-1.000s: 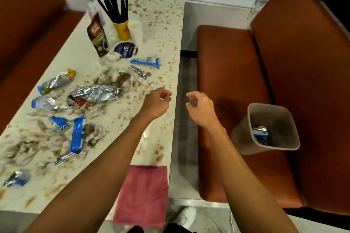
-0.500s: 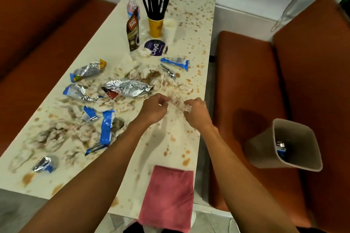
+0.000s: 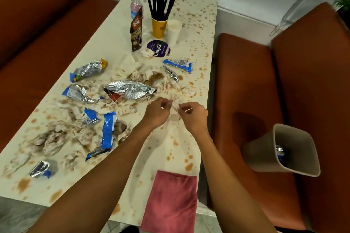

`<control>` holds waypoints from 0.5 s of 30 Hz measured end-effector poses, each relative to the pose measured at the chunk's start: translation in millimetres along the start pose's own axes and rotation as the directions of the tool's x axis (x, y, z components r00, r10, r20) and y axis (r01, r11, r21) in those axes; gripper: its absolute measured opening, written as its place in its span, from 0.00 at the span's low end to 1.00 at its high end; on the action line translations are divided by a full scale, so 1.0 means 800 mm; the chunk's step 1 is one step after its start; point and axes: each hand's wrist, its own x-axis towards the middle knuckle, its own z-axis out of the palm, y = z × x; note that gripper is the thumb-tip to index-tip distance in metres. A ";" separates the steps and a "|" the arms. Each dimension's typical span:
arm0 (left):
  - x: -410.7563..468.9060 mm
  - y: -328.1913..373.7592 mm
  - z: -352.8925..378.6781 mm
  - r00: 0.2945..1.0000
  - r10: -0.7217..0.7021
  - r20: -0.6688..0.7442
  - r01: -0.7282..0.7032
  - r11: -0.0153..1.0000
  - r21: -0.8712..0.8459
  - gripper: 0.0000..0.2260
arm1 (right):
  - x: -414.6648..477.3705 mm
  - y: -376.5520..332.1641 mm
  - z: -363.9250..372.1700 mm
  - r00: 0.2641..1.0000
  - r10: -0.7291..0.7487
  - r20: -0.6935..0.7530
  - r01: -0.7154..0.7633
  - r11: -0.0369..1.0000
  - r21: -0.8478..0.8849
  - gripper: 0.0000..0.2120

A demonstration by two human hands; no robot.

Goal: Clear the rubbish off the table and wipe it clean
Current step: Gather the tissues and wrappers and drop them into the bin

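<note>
Both hands meet over the stained table (image 3: 197,30): the left hand (image 3: 157,112) and right hand (image 3: 194,115) each pinch 1 crumpled tissue scrap (image 3: 175,103) between them. To the left lie 3 foil wrappers (image 3: 130,90) and 2 blue wrappers (image 3: 108,130). 1 red cloth (image 3: 170,200) hangs at the near edge; 1 beige bin (image 3: 284,149) sits right on the bench.

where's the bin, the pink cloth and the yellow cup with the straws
bin (image 3: 262,149): head view, on its outer side wall, on the seat.
pink cloth (image 3: 170,200): head view, middle of the cloth at the table's near edge.
yellow cup (image 3: 159,27): head view, on the cup's front wall, below the black straws.
</note>
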 end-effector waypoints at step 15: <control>0.013 -0.011 -0.025 0.990 -0.102 -0.097 0.092 0.990 -0.104 0.11 | -0.012 -0.029 0.015 0.932 0.031 0.361 -0.141 0.949 0.283 0.19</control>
